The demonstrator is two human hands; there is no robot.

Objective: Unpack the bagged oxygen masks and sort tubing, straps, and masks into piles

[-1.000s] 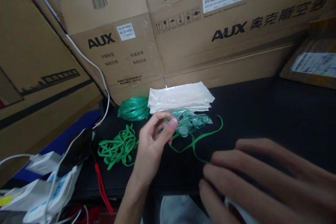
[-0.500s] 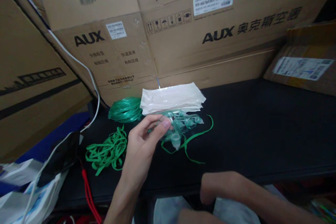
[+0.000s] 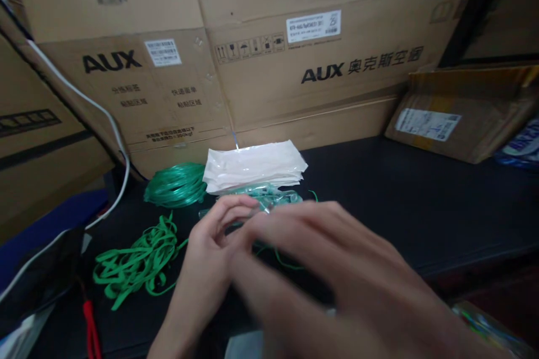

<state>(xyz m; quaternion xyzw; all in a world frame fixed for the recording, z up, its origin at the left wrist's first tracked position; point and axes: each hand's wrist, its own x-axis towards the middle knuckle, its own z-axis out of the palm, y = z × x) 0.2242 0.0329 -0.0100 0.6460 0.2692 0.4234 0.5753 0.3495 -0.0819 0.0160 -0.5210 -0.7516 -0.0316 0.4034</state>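
Note:
My left hand (image 3: 210,247) is curled, with thumb and fingers closed at a clear green plastic mask (image 3: 269,195) that looks like an oxygen mask. Its fingertips are partly hidden by my right hand. My right hand (image 3: 320,258), blurred by motion, arches in front with its fingers bent towards the left one; whether it grips anything does not show. Thin green strap ends show below the mask. Left of my hands lie a tangle of green elastic straps (image 3: 143,258) and a coil of clear green tubing (image 3: 177,185). A stack of white packets (image 3: 256,165) is behind the mask.
A big cardboard box (image 3: 261,84) stands along the back of the black table (image 3: 357,190). A smaller carton (image 3: 455,112) sits at the right rear. At left are a white cable (image 3: 95,104), a dark phone-like object (image 3: 46,269) and a red cord (image 3: 90,320).
My right hand has come up from below the table edge to my left hand. The view has shifted, so the back boxes and the carton appear further left.

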